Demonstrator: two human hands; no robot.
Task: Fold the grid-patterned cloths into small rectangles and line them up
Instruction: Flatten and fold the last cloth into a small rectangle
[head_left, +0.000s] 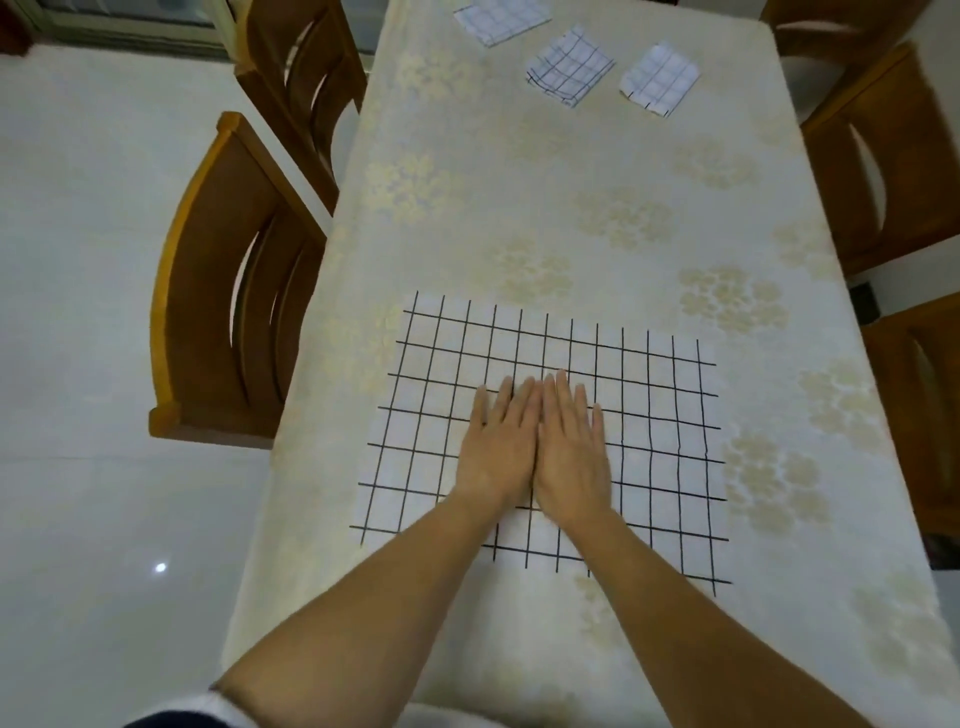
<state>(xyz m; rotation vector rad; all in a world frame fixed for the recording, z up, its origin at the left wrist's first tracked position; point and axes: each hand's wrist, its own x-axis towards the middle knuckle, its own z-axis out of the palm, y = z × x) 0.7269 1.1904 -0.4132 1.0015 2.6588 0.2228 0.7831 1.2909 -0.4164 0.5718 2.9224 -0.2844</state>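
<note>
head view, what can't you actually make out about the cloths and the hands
- Farthest folded cloth: head view, cut off by the top edge, outline incomplete.
- Large cloth: head view, middle hidden under the left hand and right hand, near edge partly behind the forearms.
- Middle folded cloth and right folded cloth: head view, too small to count layers.

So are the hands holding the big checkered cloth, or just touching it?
Just touching. The left hand and right hand lie flat, fingers straight, side by side on the middle of the spread cloth. Nothing is gripped.
</note>
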